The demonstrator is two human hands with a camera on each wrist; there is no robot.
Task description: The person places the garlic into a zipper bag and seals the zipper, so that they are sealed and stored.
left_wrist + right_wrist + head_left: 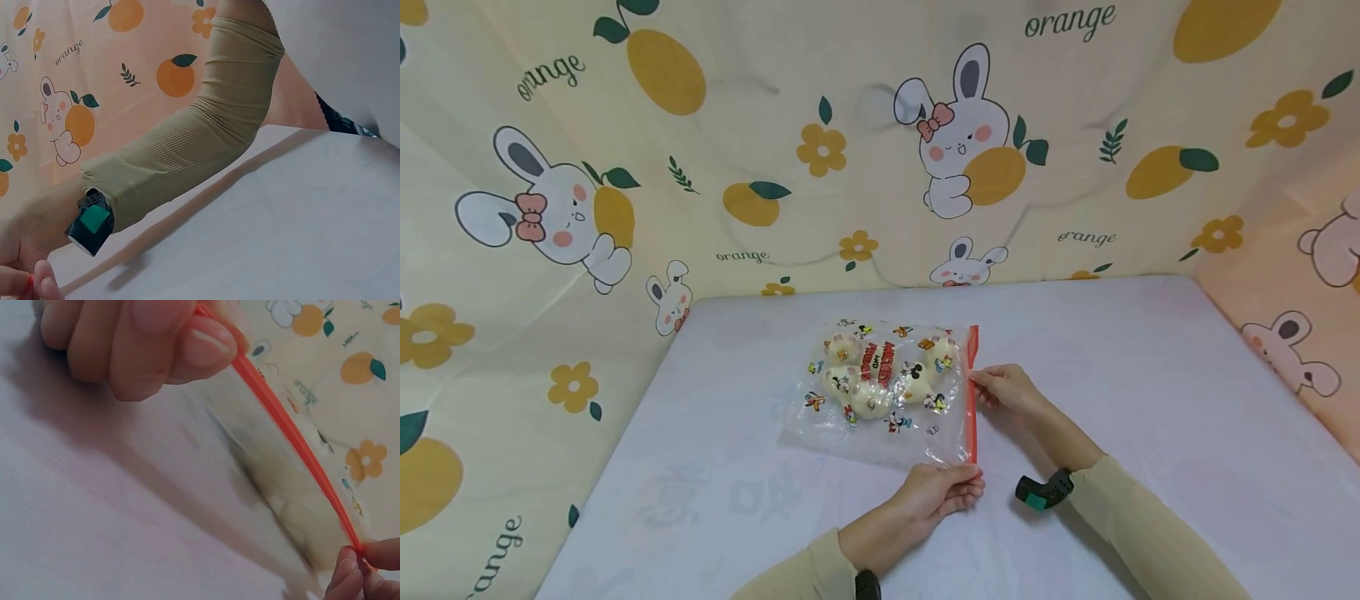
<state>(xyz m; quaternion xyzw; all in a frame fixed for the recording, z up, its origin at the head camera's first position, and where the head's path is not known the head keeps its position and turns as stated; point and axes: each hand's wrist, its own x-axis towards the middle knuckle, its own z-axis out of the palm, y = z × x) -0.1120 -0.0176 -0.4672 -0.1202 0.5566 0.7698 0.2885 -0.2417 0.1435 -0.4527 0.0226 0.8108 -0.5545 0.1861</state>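
A clear zip bag (pixel 850 433) printed with small cartoon figures and red lettering lies on the table. Inside are several cream-coloured, rounded lumps (pixel 872 400) whose kind I cannot tell. A red zip strip (pixel 973 433) runs along the bag's right edge. My left hand (pixel 936 493) pinches the near end of that strip between thumb and fingers. Farther up the same strip, my right hand (pixel 1011 392) pinches it. In the right wrist view the strip (pixel 294 434) stretches between the right fingers (pixel 206 347) and the left hand (pixel 356 575).
A white cloth (pixel 722 517) covers the table. Behind and beside it hangs a cream curtain (pixel 865 192) printed with rabbits and oranges. A black camera band with a green patch (pixel 1043 492) sits on the right wrist.
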